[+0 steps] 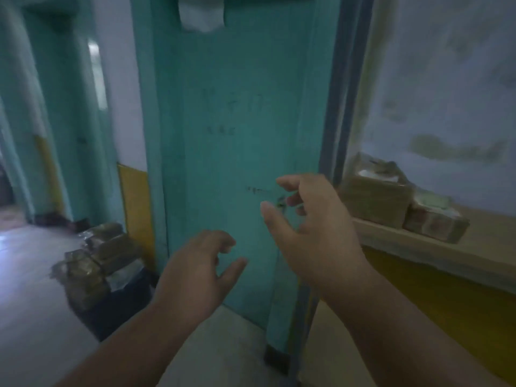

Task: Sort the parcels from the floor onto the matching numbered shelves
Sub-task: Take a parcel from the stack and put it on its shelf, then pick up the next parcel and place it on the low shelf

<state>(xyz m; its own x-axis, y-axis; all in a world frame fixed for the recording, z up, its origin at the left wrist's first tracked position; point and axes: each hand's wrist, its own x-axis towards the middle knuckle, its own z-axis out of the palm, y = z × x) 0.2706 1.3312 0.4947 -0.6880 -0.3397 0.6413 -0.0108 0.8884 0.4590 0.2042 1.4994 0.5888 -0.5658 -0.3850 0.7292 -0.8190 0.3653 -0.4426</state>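
Both the left hand (195,263) and right hand (310,219) hover empty, fingers loosely spread, before a teal door (237,121). Taped parcels (97,261) lie on the floor (33,303) well left of the fingers; two more boxes (377,196) sit on the wooden shelf (446,247) at right.

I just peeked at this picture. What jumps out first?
Two bare hands reach forward, the left hand lower and the right hand higher, both holding nothing. Right behind them stands a big teal door. Taped brown parcels are piled on the floor at the left.
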